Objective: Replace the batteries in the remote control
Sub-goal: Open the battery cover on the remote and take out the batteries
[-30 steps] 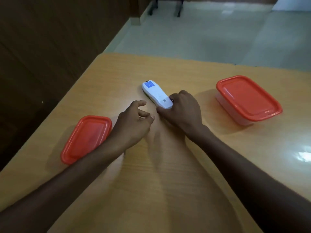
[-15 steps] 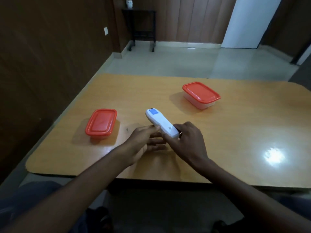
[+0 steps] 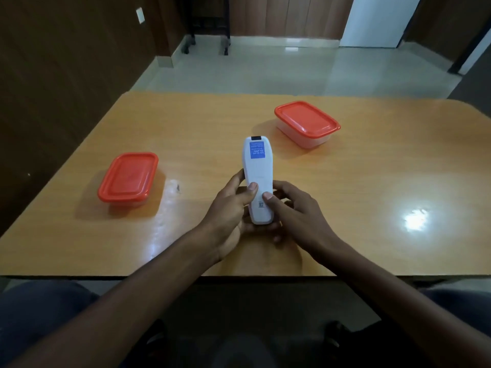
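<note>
The white remote control (image 3: 257, 171) is back side up, with a blue label near its far end, pointing away from me above the wooden table (image 3: 345, 181). My left hand (image 3: 228, 213) holds its near half from the left and underneath, thumb pressed on the back cover. My right hand (image 3: 295, 216) grips it from the right, thumb also on the back near a small printed code. No batteries are visible.
A closed container with an orange lid (image 3: 127, 179) stands on the left of the table. A second clear container with an orange lid (image 3: 307, 123) stands at the far right of centre. The table's front edge runs just below my wrists.
Both hands have lifted the remote off the table and turned it to point straight away from me. The left hand now grips it, and both thumbs sit on its back.
</note>
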A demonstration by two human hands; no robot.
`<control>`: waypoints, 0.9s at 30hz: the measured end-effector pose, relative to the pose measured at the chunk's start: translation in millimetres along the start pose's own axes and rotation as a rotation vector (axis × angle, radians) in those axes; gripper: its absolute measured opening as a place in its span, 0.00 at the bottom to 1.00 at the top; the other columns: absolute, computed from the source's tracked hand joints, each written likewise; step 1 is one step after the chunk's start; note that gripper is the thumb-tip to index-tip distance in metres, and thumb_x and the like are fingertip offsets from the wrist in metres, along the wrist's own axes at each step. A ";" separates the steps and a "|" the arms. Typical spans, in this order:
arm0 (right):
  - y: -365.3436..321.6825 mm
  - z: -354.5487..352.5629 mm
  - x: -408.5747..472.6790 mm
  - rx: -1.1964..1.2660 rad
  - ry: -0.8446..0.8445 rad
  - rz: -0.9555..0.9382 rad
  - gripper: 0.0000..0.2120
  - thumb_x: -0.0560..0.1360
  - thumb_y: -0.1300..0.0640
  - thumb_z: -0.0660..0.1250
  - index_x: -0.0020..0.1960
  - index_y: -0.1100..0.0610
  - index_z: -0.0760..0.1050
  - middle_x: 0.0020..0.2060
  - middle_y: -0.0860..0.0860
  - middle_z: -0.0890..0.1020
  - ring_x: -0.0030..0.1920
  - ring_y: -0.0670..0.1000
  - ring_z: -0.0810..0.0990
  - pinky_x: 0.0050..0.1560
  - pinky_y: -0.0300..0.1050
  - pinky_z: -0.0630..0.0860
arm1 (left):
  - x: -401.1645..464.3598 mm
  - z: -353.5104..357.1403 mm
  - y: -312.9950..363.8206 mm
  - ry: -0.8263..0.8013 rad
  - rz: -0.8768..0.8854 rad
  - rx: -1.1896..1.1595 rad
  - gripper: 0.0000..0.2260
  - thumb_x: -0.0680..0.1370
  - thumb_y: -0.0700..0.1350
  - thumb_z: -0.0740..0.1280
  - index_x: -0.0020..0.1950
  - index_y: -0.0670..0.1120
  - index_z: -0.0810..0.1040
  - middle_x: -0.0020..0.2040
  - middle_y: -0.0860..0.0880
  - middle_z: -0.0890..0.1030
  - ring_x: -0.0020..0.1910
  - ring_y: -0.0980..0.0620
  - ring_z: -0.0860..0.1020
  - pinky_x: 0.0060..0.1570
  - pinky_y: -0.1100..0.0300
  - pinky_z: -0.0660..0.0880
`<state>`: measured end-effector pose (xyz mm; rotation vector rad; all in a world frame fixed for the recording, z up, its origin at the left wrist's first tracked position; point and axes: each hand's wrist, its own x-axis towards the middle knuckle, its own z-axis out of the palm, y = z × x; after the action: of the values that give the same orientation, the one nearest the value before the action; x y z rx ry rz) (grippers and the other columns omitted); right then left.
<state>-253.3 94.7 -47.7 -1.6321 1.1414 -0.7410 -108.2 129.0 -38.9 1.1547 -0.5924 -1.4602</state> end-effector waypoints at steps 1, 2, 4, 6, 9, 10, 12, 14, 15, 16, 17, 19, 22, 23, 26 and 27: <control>1.6 2.2 3.7 0.008 0.008 -0.021 0.16 0.82 0.49 0.63 0.69 0.49 0.74 0.49 0.49 0.84 0.37 0.48 0.86 0.35 0.55 0.84 | 3.5 -1.2 0.2 -0.004 0.019 -0.005 0.20 0.84 0.42 0.61 0.75 0.56 0.69 0.66 0.43 0.78 0.59 0.38 0.81 0.45 0.40 0.83; 3.5 3.8 8.7 0.006 0.023 -0.043 0.16 0.82 0.48 0.63 0.69 0.48 0.73 0.50 0.48 0.84 0.41 0.48 0.86 0.38 0.56 0.85 | 6.8 -1.9 1.4 -0.010 0.037 -0.004 0.19 0.84 0.42 0.61 0.74 0.56 0.69 0.64 0.44 0.79 0.57 0.40 0.81 0.45 0.41 0.83; 4.9 5.6 18.4 0.008 0.045 -0.068 0.14 0.83 0.46 0.61 0.67 0.46 0.72 0.50 0.46 0.85 0.46 0.44 0.85 0.41 0.52 0.85 | 14.3 -1.8 4.5 -0.010 0.076 0.023 0.19 0.84 0.43 0.60 0.73 0.58 0.70 0.62 0.47 0.80 0.56 0.44 0.81 0.45 0.42 0.83; 4.8 7.9 26.8 0.018 0.061 -0.086 0.14 0.83 0.45 0.60 0.66 0.45 0.72 0.51 0.45 0.85 0.48 0.41 0.84 0.43 0.45 0.84 | 23.2 -1.3 6.3 0.004 0.115 0.087 0.19 0.84 0.44 0.61 0.74 0.59 0.70 0.63 0.47 0.81 0.59 0.44 0.81 0.50 0.39 0.82; 3.8 12.1 36.5 -0.013 0.104 -0.094 0.15 0.82 0.42 0.59 0.66 0.44 0.71 0.53 0.46 0.84 0.49 0.41 0.84 0.46 0.44 0.84 | 34.8 -0.3 7.6 0.038 0.154 0.147 0.18 0.84 0.45 0.61 0.74 0.57 0.70 0.62 0.47 0.82 0.61 0.45 0.80 0.51 0.42 0.82; 3.8 13.0 38.8 -0.027 0.114 -0.086 0.15 0.82 0.41 0.59 0.66 0.44 0.70 0.53 0.46 0.84 0.50 0.43 0.84 0.47 0.47 0.84 | 37.2 -0.2 7.4 0.049 0.167 0.158 0.18 0.84 0.45 0.62 0.74 0.56 0.70 0.62 0.47 0.82 0.60 0.45 0.80 0.51 0.43 0.82; 4.1 13.1 41.7 -0.018 0.114 -0.059 0.14 0.82 0.40 0.59 0.64 0.43 0.71 0.53 0.46 0.84 0.51 0.44 0.84 0.50 0.52 0.83 | 39.0 0.2 5.4 0.072 0.204 0.210 0.19 0.83 0.47 0.63 0.74 0.55 0.70 0.61 0.48 0.82 0.60 0.46 0.81 0.53 0.44 0.82; 2.8 12.1 42.3 0.034 0.093 -0.027 0.11 0.82 0.42 0.60 0.63 0.42 0.71 0.53 0.47 0.84 0.51 0.45 0.84 0.51 0.51 0.83 | 38.2 0.8 1.9 0.101 0.248 0.247 0.19 0.82 0.49 0.65 0.73 0.53 0.72 0.58 0.50 0.84 0.56 0.51 0.83 0.54 0.48 0.83; 1.7 12.0 41.5 0.074 0.080 -0.011 0.11 0.82 0.44 0.60 0.63 0.43 0.71 0.53 0.48 0.84 0.51 0.45 0.84 0.50 0.48 0.84 | 37.8 1.1 0.1 0.112 0.261 0.246 0.20 0.81 0.49 0.66 0.73 0.53 0.72 0.57 0.50 0.85 0.54 0.53 0.84 0.53 0.50 0.83; 0.1 12.4 39.9 0.120 0.068 0.008 0.11 0.82 0.45 0.60 0.64 0.44 0.71 0.52 0.50 0.84 0.50 0.46 0.84 0.47 0.46 0.84 | 37.3 1.5 -1.7 0.118 0.263 0.237 0.20 0.81 0.49 0.66 0.73 0.52 0.73 0.57 0.50 0.85 0.52 0.53 0.84 0.51 0.52 0.83; -1.8 13.3 38.0 0.166 0.060 0.021 0.12 0.83 0.46 0.60 0.65 0.46 0.72 0.52 0.51 0.83 0.49 0.48 0.85 0.43 0.46 0.85 | 36.6 2.6 -2.6 0.120 0.257 0.222 0.19 0.81 0.49 0.66 0.73 0.52 0.73 0.57 0.49 0.85 0.52 0.53 0.85 0.48 0.53 0.83; -5.0 16.1 34.1 0.244 0.060 0.029 0.14 0.83 0.46 0.61 0.67 0.48 0.73 0.51 0.52 0.83 0.44 0.51 0.86 0.35 0.50 0.85 | 33.9 5.7 -2.9 0.119 0.247 0.186 0.19 0.81 0.49 0.65 0.73 0.52 0.74 0.55 0.48 0.86 0.51 0.51 0.85 0.44 0.52 0.83; -7.8 19.0 30.8 0.286 0.093 0.022 0.14 0.83 0.46 0.59 0.65 0.49 0.73 0.50 0.52 0.82 0.40 0.52 0.87 0.30 0.54 0.84 | 28.6 11.8 -5.3 0.129 0.246 0.152 0.18 0.81 0.50 0.66 0.72 0.53 0.75 0.51 0.49 0.87 0.46 0.50 0.86 0.38 0.47 0.84; -7.6 19.3 30.9 0.274 0.110 0.014 0.12 0.83 0.46 0.59 0.64 0.48 0.74 0.49 0.52 0.82 0.40 0.51 0.87 0.31 0.55 0.84 | 26.9 14.1 -6.0 0.131 0.243 0.135 0.19 0.81 0.50 0.66 0.72 0.53 0.74 0.51 0.48 0.86 0.45 0.49 0.85 0.33 0.50 0.82; -5.0 19.7 31.8 0.243 0.157 -0.010 0.11 0.83 0.48 0.60 0.64 0.45 0.74 0.49 0.49 0.82 0.42 0.48 0.86 0.34 0.55 0.85 | 26.3 18.0 -6.8 0.135 0.218 0.064 0.20 0.81 0.48 0.66 0.74 0.54 0.73 0.55 0.46 0.85 0.48 0.46 0.83 0.25 0.60 0.75; -4.4 19.8 31.8 0.247 0.168 -0.017 0.12 0.84 0.50 0.60 0.65 0.46 0.75 0.48 0.48 0.83 0.43 0.46 0.86 0.35 0.55 0.85 | 26.7 18.2 -6.3 0.134 0.212 0.047 0.20 0.81 0.46 0.66 0.74 0.54 0.73 0.54 0.47 0.86 0.48 0.47 0.84 0.25 0.61 0.75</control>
<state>-222.9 72.9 -51.9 -1.3941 1.1058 -1.0039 -124.3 101.2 -45.8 1.1785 -0.6379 -1.1851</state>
